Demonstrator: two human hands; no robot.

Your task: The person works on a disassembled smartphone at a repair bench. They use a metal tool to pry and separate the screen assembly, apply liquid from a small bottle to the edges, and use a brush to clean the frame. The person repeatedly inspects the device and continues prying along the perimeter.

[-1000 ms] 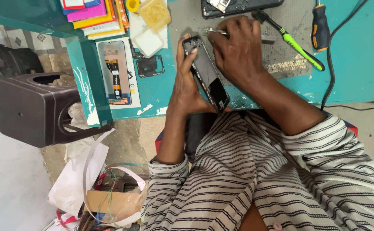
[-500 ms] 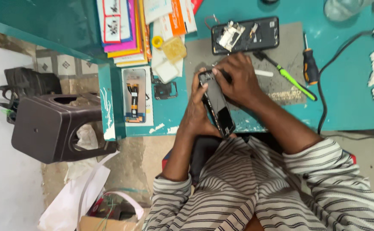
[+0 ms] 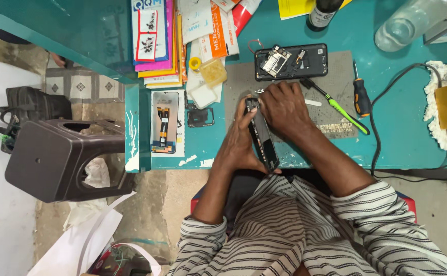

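hands, left (image 3: 239, 145) and right (image 3: 284, 108), grip a phone (image 3: 262, 135) edge-on, its face hidden.

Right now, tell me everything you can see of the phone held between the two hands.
The phone is a slim dark slab, seen nearly edge-on and tilted, its top end pointing toward the grey work mat and its lower end toward the person's body. It is lifted off the table. The left hand cradles it from the side; the right hand covers its upper end. Whether its back is open cannot be told.
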